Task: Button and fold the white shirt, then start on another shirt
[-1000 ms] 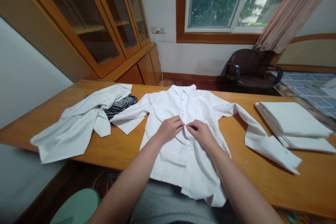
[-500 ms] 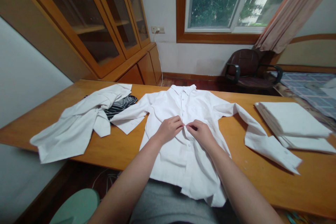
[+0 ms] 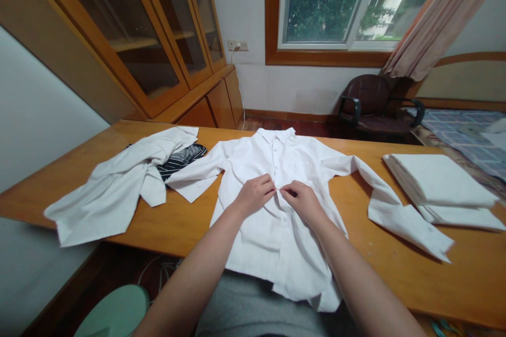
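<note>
A white button-up shirt (image 3: 272, 221) lies front up on the wooden table (image 3: 185, 221), collar away from me, sleeves spread to both sides and its hem hanging over the near edge. My left hand (image 3: 255, 193) and my right hand (image 3: 302, 199) meet at the shirt's front placket about halfway down. Both pinch the fabric edges with closed fingers, fingertips almost touching each other.
A crumpled white shirt (image 3: 114, 184) over a dark striped garment (image 3: 179, 159) lies at the table's left. A stack of folded white cloth (image 3: 438, 184) sits at the right. Beyond the table are a wooden glass-door cabinet (image 3: 158, 37), a dark armchair (image 3: 375, 105) and a window. A green stool (image 3: 114, 313) stands below left.
</note>
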### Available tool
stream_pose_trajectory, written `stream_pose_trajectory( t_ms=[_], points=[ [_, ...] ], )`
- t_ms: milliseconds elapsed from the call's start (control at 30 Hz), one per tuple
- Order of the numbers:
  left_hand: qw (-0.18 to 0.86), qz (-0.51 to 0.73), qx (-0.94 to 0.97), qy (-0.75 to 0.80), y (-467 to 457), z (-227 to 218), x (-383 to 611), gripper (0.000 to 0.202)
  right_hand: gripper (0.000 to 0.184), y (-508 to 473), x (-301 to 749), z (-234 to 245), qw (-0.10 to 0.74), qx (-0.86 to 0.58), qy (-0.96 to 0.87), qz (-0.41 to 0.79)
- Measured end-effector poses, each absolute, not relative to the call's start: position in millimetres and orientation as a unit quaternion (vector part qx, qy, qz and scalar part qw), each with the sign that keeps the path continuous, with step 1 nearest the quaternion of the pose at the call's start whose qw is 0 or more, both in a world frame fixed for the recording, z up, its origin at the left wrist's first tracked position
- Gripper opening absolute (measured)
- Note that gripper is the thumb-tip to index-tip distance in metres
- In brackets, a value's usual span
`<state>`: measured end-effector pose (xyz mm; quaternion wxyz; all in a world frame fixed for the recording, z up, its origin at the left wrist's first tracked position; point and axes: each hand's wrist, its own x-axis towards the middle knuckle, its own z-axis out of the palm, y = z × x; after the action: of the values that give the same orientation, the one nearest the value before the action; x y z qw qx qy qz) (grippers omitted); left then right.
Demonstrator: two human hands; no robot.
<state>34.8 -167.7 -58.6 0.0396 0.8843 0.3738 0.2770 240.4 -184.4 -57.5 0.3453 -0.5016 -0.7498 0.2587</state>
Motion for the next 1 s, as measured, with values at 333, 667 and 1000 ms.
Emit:
stream_pose_trajectory(
  t_ms=[333,667,1000],
  points=[
    [0.065,0.288,0.875,0.383,-169.8,-55.7,35.3,0.008,0.012,-185.3,240.1,-55.7,0.342,-0.506,-0.747,0.262],
    [0.098,0.326,0.854,0.393,-169.3,-54.7,33.9,0.007,0.013,-184.0,240.9,-57.6,0.347,-0.512,-0.743,0.256],
    [0.128,0.381,0.82,0.408,-166.2,-54.5,31.4,0.009,0.015,-183.5,241.2,-56.0,0.363,-0.54,-0.72,0.24]
  ],
)
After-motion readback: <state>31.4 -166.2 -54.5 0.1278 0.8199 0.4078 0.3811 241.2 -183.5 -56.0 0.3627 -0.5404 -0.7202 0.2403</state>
